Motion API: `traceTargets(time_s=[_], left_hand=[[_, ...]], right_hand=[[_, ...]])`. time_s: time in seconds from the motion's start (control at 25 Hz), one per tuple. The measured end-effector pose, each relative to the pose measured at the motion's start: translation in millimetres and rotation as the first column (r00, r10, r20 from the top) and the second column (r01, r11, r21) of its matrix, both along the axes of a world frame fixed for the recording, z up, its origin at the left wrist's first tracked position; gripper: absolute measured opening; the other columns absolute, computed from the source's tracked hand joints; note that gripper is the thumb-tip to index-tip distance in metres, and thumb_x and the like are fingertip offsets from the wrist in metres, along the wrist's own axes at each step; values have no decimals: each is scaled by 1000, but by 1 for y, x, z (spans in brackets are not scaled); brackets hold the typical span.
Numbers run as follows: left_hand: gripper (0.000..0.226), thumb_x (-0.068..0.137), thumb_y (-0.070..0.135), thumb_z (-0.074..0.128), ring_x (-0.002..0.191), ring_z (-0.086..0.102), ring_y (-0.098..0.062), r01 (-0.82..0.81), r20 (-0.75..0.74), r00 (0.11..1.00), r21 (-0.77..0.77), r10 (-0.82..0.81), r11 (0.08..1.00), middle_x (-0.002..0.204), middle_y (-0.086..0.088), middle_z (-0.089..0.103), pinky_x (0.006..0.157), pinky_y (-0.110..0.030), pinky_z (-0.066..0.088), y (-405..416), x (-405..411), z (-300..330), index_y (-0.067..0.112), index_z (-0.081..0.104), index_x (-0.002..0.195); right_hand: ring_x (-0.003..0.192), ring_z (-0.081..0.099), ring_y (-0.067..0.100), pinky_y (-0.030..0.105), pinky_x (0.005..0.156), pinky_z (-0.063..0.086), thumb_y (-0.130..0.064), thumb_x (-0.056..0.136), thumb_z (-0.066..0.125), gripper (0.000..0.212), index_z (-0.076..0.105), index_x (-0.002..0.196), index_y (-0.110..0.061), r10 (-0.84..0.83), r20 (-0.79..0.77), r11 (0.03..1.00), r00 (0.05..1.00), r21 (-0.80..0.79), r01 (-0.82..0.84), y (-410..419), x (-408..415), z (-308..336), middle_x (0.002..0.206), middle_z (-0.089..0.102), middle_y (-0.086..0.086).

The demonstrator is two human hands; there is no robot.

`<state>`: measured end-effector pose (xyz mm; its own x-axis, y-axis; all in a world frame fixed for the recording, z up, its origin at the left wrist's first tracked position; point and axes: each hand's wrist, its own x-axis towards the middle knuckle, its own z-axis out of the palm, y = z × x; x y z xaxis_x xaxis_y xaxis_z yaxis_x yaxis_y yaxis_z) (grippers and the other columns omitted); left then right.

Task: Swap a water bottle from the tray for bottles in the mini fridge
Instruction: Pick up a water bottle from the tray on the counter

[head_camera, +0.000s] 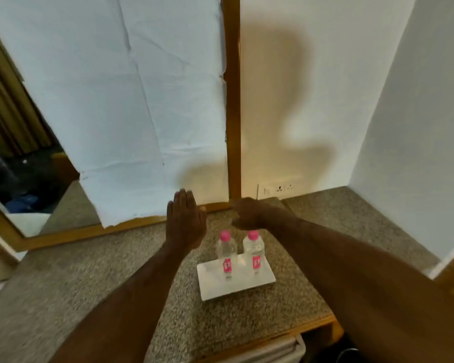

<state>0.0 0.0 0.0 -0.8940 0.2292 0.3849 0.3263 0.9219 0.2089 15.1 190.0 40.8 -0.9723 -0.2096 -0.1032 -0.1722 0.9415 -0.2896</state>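
Two clear plastic water bottles with pink caps and pink labels stand upright, side by side but apart, at the far edge of a flat white rectangular tray [212, 286]. The left bottle [226, 254] and the right bottle [254, 251] both have their long axes vertical. The tray rests on a speckled grey-brown stone countertop [89, 271] edged in wood.

Both hands hang above and slightly beyond the bottles, so the bottles lie below and toward the person. The right hand [247, 213] is loosely curled into a fist, holding nothing, almost directly over the right bottle's cap; it looks the nearer one for a downward reach. The left hand [185, 221] is flat, fingers extended together, empty, just left of the left bottle.

Neither bottle has been lifted yet, and the mini fridge cannot be identified in view.

Behind the counter, a wood-framed mirror [19, 142] is largely covered by creased white paper [142, 100].
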Motion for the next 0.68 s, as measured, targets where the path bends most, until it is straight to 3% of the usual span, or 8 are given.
traceTargets(time_s=[0.12, 0.24, 0.32, 0.4, 0.44, 0.52, 0.6, 0.68], left_hand=[[61, 93, 37, 34, 135, 37, -39, -3, 67, 998, 0, 3, 1000, 144, -26, 41, 112, -51, 32, -17, 14, -33, -2, 33, 139], [60, 93, 37, 33, 134, 39, -40, 17, 114, 993, -33, -13, 999, 143, -27, 43, 110, -51, 35, -28, 25, -59, -3, 36, 138], [58, 93, 35, 37, 133, 40, -40, 40, 151, 988, -29, -36, 999, 142, -27, 44, 110, -51, 35, -30, 27, -64, -3, 37, 136], [55, 93, 33, 40, 133, 40, -40, 79, 156, 985, -54, -70, 995, 141, -26, 44, 110, -51, 34, -36, 28, -74, -3, 37, 135], [54, 93, 33, 41, 132, 40, -39, 98, 143, 986, -62, -88, 993, 140, -25, 45, 110, -50, 35, -39, 28, -74, -2, 37, 135], [52, 94, 32, 43, 129, 42, -37, 129, 113, 986, -40, -124, 991, 137, -25, 47, 109, -49, 37, -48, 25, -69, -2, 38, 134], [53, 93, 32, 43, 130, 41, -37, 151, 61, 987, -42, -148, 988, 137, -26, 47, 111, -48, 36, -57, 33, -64, -2, 37, 135], [57, 93, 35, 39, 134, 38, -38, 193, 5, 981, -80, -193, 978, 141, -27, 43, 113, -49, 33, -61, 48, -61, -2, 35, 137]], right_hand=[[125, 48, 30, 39, 100, 42, -21, 87, 69, 60, 43, 139, -10, 52, 144, 993, 988, 94, -66, -19, 8, -29, 140, 50, 14], [125, 48, 29, 44, 103, 41, -15, 85, 70, 68, 36, 144, -20, 51, 195, 988, 980, 133, -78, -29, 9, -50, 140, 51, 10], [129, 45, 30, 55, 113, 22, -16, 88, 65, 60, 39, 141, -23, 70, 133, 972, 989, 213, -97, -34, 8, -56, 138, 54, 8], [131, 43, 31, 64, 113, 2, -16, 90, 61, 47, 46, 133, -24, 104, 75, 940, 992, 317, -122, -39, 9, -60, 131, 59, 8], [131, 43, 31, 66, 111, -2, -16, 90, 60, 42, 49, 129, -24, 125, 39, 922, 991, 364, -130, -40, 11, -57, 127, 61, 8], [128, 46, 31, 68, 111, 4, -20, 89, 62, 38, 52, 125, -25, 164, -28, 899, 986, 416, -138, -36, 18, -42, 122, 64, 6], [120, 52, 29, 64, 108, 24, -24, 88, 64, 36, 53, 122, -26, 182, -46, 912, 982, 382, -151, -24, 33, -20, 119, 65, 5], [110, 57, 26, 51, 96, 45, -24, 88, 65, 35, 54, 121, -24, 165, -18, 945, 986, 290, -153, -7, 48, 5, 115, 65, 5]])
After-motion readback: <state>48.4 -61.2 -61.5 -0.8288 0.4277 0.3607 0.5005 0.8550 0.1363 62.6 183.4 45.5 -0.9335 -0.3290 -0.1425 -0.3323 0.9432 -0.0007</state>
